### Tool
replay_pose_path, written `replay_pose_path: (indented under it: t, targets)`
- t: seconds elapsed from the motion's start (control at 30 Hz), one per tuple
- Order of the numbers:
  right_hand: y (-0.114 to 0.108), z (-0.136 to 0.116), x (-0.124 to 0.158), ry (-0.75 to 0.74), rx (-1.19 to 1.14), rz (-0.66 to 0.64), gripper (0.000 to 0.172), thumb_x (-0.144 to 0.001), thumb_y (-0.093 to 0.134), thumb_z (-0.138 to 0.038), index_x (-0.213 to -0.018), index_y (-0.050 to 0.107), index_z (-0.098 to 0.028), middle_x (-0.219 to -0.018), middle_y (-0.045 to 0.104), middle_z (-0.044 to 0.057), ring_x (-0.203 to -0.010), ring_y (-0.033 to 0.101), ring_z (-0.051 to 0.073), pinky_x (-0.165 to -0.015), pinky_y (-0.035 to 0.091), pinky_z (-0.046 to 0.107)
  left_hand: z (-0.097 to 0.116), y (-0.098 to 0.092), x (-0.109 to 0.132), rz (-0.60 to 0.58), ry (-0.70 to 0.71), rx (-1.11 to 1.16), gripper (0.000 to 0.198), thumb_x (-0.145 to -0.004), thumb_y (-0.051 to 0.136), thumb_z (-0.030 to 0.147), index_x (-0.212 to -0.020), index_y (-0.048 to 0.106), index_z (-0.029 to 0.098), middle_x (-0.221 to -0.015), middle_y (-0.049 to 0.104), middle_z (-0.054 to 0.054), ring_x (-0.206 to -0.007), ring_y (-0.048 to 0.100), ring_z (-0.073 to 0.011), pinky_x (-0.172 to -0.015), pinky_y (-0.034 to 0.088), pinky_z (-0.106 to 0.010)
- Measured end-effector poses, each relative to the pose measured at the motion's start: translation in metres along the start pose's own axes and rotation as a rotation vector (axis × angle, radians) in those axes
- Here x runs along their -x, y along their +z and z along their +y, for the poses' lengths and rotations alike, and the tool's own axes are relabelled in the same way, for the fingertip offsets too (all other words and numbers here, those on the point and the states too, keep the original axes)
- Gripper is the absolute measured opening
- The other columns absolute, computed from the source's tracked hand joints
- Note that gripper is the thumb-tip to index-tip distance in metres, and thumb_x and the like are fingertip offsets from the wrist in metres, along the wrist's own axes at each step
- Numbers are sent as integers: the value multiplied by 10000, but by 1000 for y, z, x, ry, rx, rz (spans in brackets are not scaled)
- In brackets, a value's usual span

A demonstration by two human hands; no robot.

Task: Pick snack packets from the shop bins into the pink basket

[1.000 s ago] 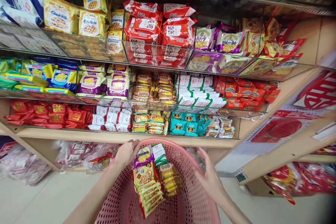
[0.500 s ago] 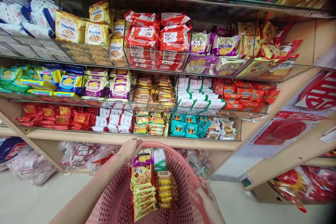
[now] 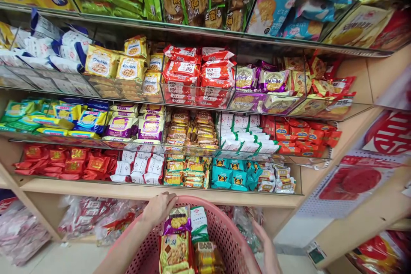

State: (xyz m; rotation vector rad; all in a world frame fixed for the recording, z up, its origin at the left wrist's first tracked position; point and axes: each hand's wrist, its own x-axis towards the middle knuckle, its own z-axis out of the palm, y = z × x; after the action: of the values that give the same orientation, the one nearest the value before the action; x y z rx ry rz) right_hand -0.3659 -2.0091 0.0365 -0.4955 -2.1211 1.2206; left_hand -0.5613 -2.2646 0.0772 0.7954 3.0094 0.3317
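Packets already lie in the pink basket (image 3: 224, 222) at the near edge of the view. A purple packet (image 3: 176, 219) and a green and white packet (image 3: 199, 224) sit at its far end, with a yellow packet (image 3: 175, 252) nearer and a stack of gold packets (image 3: 205, 259) to the right of that. They cover only a strip down the middle. Pink mesh shows bare on both sides, so by the look of it the basket has plenty of room left.

The left hand (image 3: 159, 207) is on the far left part of the rim, just beside the purple packet. Its grip is closed over the edge, with the fingers curled down onto it. The right hand (image 3: 268, 244) is low in the view at the right side of the basket, fingers stretched toward the far side. It lies against or just beside the rim, and I cannot tell whether its grip closes on anything. Neither hand holds a packet.

Beyond the basket stands the wooden shelf (image 3: 80, 189), its clear bins full. The lowest row has red packets (image 3: 64, 162) at far left, then white packets (image 3: 141, 167), then teal packets (image 3: 229, 175) to the right of the middle, and more rows rise above. No hand is near any of them. Clear bags (image 3: 86, 218) lie on the floor under the shelf at left.
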Motion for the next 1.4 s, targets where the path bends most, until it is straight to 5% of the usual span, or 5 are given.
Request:
replay_pose_path:
  t: [0.27, 0.5, 0.67, 0.83, 1.4]
  targets:
    - [19, -171, -110, -913, 253, -301, 376, -906, 429, -223, -1281, 416, -232, -1300, 495, 95, -1228, 436, 211, -1026, 396, 433, 4, -1, 0, -25, -61, -31, 457, -938, 207, 447, -890, 613, 242, -814, 686, -72, -803, 679, -220, -637, 431, -261]
    - [99, -254, -216, -1100, 523, -329, 353, -878, 452, -201, -1218, 487, -115, -1220, 541, 127, -1104, 494, 242, -952, 422, 409, 4, 2, 4, 2, -70, -23, 457, -940, 210, 455, -902, 614, 244, -871, 693, -74, -822, 683, -219, -630, 440, -260]
    - [143, -273, -257, -993, 718, -373, 473, -859, 499, -200, -1321, 408, -151, -1301, 514, 148, -1109, 532, 267, -919, 436, 406, 2, 4, 3, 9, -83, -45, 454, -944, 219, 448, -881, 618, 240, -853, 695, -61, -818, 687, -214, -617, 439, -248]
    - [163, -274, -268, -968, 744, -399, 571, -830, 560, -202, -1364, 360, -171, -1317, 519, 157, -1118, 552, 283, -878, 463, 382, 1, 2, 5, 6, -77, -44, 450, -945, 220, 446, -904, 620, 244, -853, 696, -58, -820, 687, -214, -616, 442, -248]
    - [176, -270, -272, -987, 773, -360, 542, -847, 544, -222, -1359, 368, -181, -1293, 553, 142, -1172, 522, 295, -984, 381, 427, 1, 6, 5, 15, -79, -58, 455, -946, 209, 442, -911, 617, 242, -880, 683, -57, -777, 684, -201, -601, 450, -250]
